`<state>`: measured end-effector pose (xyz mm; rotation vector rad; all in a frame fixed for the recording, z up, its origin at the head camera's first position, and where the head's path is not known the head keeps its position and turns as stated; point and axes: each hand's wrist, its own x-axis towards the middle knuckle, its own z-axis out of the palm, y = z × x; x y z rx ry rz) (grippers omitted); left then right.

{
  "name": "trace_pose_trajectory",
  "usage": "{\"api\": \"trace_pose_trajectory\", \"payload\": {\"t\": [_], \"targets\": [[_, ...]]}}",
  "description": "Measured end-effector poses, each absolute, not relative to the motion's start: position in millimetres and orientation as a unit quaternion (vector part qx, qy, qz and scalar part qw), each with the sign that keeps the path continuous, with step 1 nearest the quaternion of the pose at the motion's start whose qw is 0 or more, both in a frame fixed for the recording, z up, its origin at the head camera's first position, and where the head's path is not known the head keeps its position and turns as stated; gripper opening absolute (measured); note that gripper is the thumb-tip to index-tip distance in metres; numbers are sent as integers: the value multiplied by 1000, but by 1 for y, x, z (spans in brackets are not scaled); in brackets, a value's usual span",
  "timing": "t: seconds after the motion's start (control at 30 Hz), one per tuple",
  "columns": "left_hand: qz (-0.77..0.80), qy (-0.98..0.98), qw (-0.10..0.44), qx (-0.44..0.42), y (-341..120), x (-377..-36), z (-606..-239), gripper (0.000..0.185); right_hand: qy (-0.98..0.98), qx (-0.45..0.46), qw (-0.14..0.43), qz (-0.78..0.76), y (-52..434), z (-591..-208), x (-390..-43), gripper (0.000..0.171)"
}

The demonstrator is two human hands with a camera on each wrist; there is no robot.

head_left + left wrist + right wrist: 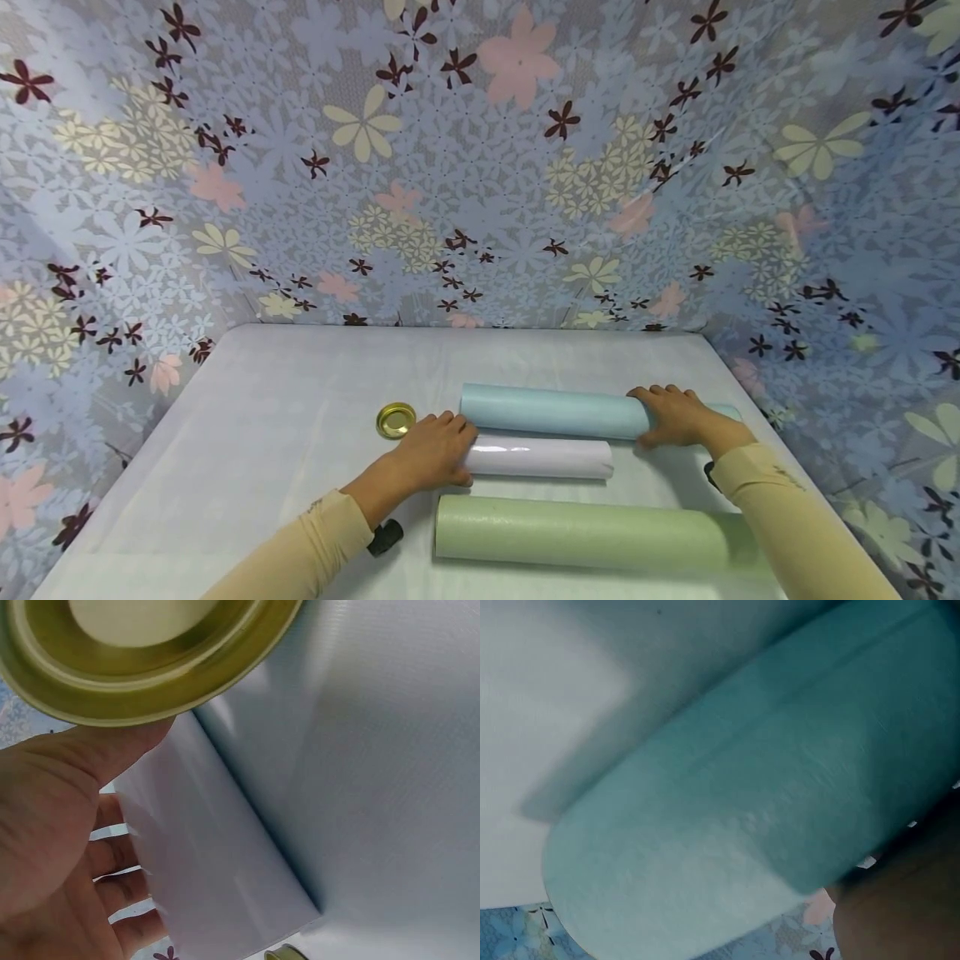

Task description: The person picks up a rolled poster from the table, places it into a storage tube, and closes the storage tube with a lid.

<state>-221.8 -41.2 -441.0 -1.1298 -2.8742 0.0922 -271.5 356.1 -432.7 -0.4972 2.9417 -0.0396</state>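
My left hand (433,452) rests with relaxed fingers on the near end of the white roll (540,457), which lies on the pale surface (285,392) between the blue roll (551,411) and the green roll (585,533). My right hand (675,414) lies over the blue roll, fingers seemingly curled round it. A gold lid (395,419) sits just left.
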Motion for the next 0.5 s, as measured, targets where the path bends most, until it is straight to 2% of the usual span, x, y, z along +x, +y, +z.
{"api": "trace_pose_trajectory", "payload": {"t": [0.3,0.5], "targets": [[4,-927,35,-374,-38,-226,-447,58,985,-167,32,-13,359,-440,-274,80],[-7,-928,30,-372,-34,-226,-457,65,985,-167,40,-7,357,-444,-274,81]]}}
